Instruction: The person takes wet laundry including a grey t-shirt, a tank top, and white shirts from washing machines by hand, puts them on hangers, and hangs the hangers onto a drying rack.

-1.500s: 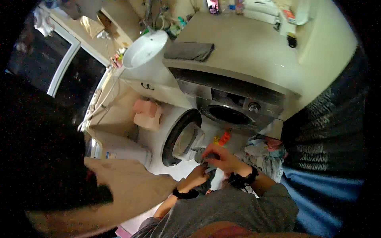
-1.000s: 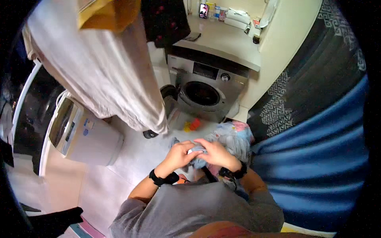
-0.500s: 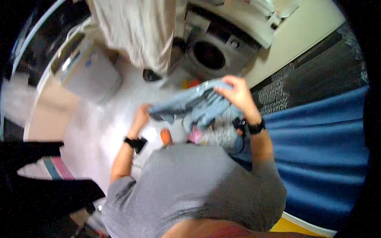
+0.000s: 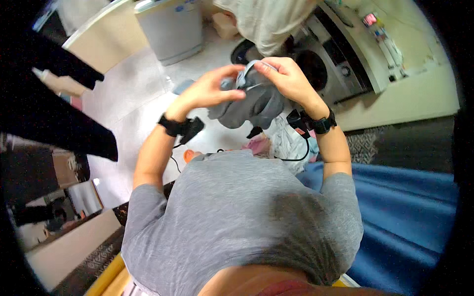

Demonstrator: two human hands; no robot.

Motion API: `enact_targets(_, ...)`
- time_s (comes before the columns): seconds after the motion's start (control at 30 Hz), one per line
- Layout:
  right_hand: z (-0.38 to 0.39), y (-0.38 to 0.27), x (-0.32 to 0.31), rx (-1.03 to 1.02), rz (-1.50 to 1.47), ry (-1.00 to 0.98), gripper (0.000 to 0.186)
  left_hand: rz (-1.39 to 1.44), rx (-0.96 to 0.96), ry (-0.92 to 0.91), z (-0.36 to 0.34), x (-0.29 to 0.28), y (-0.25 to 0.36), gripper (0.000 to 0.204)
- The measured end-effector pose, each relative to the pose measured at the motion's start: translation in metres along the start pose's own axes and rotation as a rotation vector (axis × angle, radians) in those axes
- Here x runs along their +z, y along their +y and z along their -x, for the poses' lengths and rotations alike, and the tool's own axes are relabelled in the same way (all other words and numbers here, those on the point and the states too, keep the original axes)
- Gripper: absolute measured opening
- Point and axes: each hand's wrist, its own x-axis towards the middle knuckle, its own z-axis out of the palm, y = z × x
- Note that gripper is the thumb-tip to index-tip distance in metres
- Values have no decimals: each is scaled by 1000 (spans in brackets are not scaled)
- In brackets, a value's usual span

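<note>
A bunched grey garment with a light-blue edge (image 4: 249, 106) hangs in front of my chest. My right hand (image 4: 284, 76) is closed on its upper edge, pinching the light-blue band between thumb and fingers. My left hand (image 4: 212, 90) lies against the garment's left side. Its thumb and fingers are apart, with some cloth showing in the gap; its fingertips are partly hidden by folds. Each wrist wears a black strap with a small black box. Below the garment, a heap of white and pink laundry (image 4: 289, 143) lies near my body.
A front-loading washing machine (image 4: 335, 74) stands at the far right, under a counter (image 4: 373, 59). Pale cloth (image 4: 269, 22) hangs ahead. A white bin-like container (image 4: 170, 32) stands at the far left. A blue curtain (image 4: 400, 202) hangs on the right, and dark cloth (image 4: 64, 106) at the left.
The garment went from stretched wide between both hands to bunched, its grey side now showing. My hands came closer together and the left hand's fingers spread. The view shifted.
</note>
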Motion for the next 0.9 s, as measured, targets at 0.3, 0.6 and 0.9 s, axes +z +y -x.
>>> enact_targets(0.3,-30,-63,44,-212,339,-181,23,-513,-226,370,119,-55,12,26)
enact_targets(0.6,-72,-84,92,-164,499,-830,34,-390,-914,386,281,-122,-25,30)
enact_targets(0.9,-171,-273,-178,-540,1116,959,54,-281,-754,990,320,-118,-16,9)
